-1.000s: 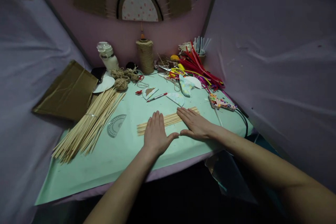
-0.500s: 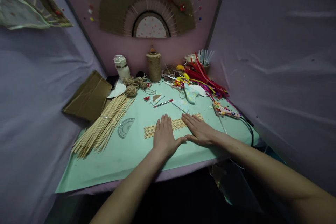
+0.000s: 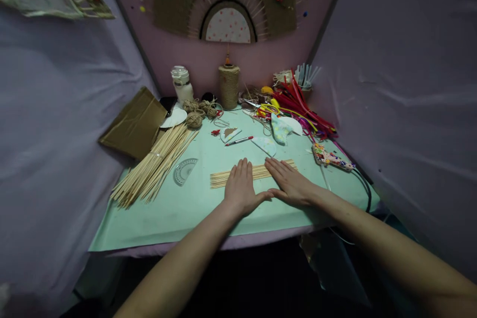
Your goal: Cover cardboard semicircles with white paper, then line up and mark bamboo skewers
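No word, brand or number can be read. The one marked thing is the clear protractor [image 3: 184, 172], lying well to the left of the left hand [image 3: 241, 189], its curved edge turned away from that hand; dark scale marks follow the curve, and any figures among them are too small to make out.

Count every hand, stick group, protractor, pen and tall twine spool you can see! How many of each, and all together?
Left bare hand and right bare hand: 2
Thick bundle and flat row of thin pale wooden sticks: 2
Clear semicircular protractor: 1
Slim red-ended pen: 1
Tall brown twine spool: 1
Total: 7
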`<state>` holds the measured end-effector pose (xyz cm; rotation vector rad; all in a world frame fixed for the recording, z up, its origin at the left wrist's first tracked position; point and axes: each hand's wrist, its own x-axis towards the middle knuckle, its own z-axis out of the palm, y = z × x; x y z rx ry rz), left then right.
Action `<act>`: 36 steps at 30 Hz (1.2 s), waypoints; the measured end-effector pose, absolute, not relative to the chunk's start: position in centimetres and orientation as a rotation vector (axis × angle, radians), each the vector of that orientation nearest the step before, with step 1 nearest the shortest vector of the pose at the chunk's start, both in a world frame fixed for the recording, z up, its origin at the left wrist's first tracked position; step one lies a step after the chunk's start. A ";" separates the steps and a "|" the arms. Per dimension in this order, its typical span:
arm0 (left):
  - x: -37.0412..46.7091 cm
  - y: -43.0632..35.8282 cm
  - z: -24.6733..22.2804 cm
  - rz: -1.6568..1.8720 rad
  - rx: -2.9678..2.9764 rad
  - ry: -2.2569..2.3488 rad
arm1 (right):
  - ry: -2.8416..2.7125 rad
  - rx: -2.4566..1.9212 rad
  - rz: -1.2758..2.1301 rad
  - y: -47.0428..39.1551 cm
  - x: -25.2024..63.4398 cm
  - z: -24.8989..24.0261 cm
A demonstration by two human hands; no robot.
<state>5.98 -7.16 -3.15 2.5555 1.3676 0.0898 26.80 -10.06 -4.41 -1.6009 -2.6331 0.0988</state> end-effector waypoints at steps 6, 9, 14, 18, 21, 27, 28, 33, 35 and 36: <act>6.0 -7.2 -3.3 0.091 2.564 1.393 | -2.647 -1.577 0.062 -10.2 26.5 -3.6; 6.0 -7.3 -3.3 0.101 2.562 1.388 | -2.655 -1.544 0.055 -10.1 26.0 -3.2; 5.9 -7.2 -3.3 0.093 2.555 1.389 | -2.669 -1.515 0.135 -9.5 25.4 -3.5; 6.0 -7.3 -3.3 0.065 2.558 1.394 | -2.665 -1.531 0.140 -9.2 25.5 -4.3; 6.3 -7.6 -3.1 0.055 2.546 1.384 | -2.671 -1.509 0.116 -9.2 25.5 -4.5; 3.0 -6.0 -0.7 0.222 2.542 1.359 | -2.658 -1.489 0.029 -9.3 25.4 -4.7; 1.2 -5.2 0.1 0.273 2.526 1.437 | -2.654 -1.473 0.010 -9.3 25.5 -4.9; -8.6 -1.2 3.3 -0.052 2.308 1.864 | -2.633 -1.403 -0.055 -9.2 25.9 -5.6; -10.7 -0.1 3.5 -0.130 2.281 1.893 | -2.633 -1.409 -0.050 -9.2 25.9 -5.7; -11.2 0.3 3.4 -0.155 2.272 1.901 | -2.634 -1.415 -0.040 -9.2 25.9 -5.7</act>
